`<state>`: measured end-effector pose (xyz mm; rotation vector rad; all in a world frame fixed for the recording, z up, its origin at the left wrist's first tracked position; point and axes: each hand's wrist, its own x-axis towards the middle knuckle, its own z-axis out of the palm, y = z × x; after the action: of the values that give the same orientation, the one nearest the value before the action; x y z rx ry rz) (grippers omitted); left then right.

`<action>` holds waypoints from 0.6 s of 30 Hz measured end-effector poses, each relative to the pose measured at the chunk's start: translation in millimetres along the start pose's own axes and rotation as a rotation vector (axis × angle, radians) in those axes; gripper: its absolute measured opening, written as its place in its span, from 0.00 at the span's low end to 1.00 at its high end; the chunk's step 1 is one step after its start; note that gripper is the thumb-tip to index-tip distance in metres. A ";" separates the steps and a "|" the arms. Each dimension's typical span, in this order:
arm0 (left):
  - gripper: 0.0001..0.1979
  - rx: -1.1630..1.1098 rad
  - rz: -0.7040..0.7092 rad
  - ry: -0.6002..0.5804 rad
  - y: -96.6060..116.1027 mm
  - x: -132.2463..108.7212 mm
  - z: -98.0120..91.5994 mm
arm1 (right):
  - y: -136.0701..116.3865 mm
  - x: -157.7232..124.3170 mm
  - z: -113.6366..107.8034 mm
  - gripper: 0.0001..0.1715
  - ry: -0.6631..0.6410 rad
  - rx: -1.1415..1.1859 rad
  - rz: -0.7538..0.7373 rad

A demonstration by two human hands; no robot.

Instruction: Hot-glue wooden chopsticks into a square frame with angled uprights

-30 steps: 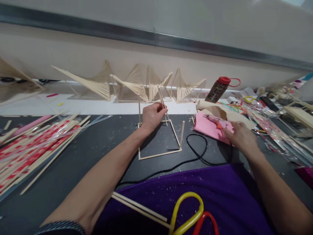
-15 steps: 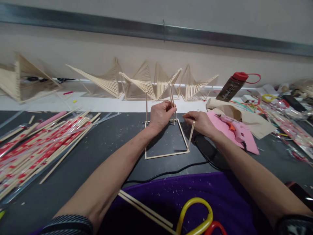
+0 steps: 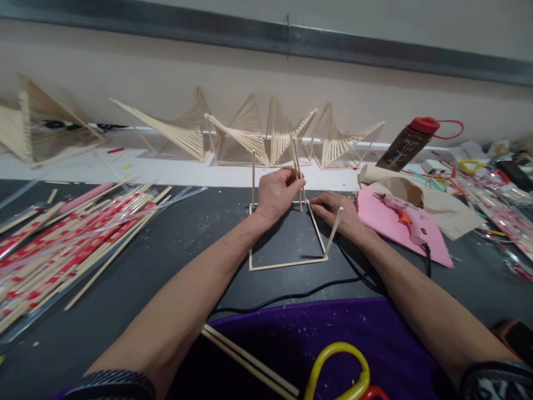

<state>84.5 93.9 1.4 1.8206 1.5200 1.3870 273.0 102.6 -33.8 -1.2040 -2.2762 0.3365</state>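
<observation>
A square frame of thin wooden sticks [image 3: 287, 264] lies on the dark table, with one upright stick at its back left corner and another leaning outward at its front right corner. My left hand [image 3: 277, 194] is closed around upright wooden sticks [image 3: 295, 153] near the back right corner; its fingertips are partly hidden behind them. Beside that same corner, my right hand [image 3: 335, 208] has its fingers drawn together, with the tips against the frame's right stick. The leaning stick stands in front of part of my right hand.
Several twisted stick models [image 3: 172, 130] line the wall. Bagged sticks [image 3: 83, 244] lie left. A pink glue gun [image 3: 406, 214] rests on a pink sheet [image 3: 437, 253], near a red-lidded bottle [image 3: 402, 147]. Yellow-handled scissors [image 3: 339, 347] and loose sticks [image 3: 250, 358] lie on purple cloth [image 3: 287, 316].
My right hand has moved left and in to the frame's back right corner, its fingers closing there. The left hand keeps its hold on the upright sticks. The camera view has shifted slightly.
</observation>
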 end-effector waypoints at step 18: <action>0.07 0.019 0.033 0.004 4.4 -0.7 0.0 | -8.8 -6.0 2.6 0.12 -0.046 -0.152 0.030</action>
<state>86.7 91.8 4.6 1.8631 1.5168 1.3962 268.3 92.7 -34.0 -1.3197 -2.3605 0.2067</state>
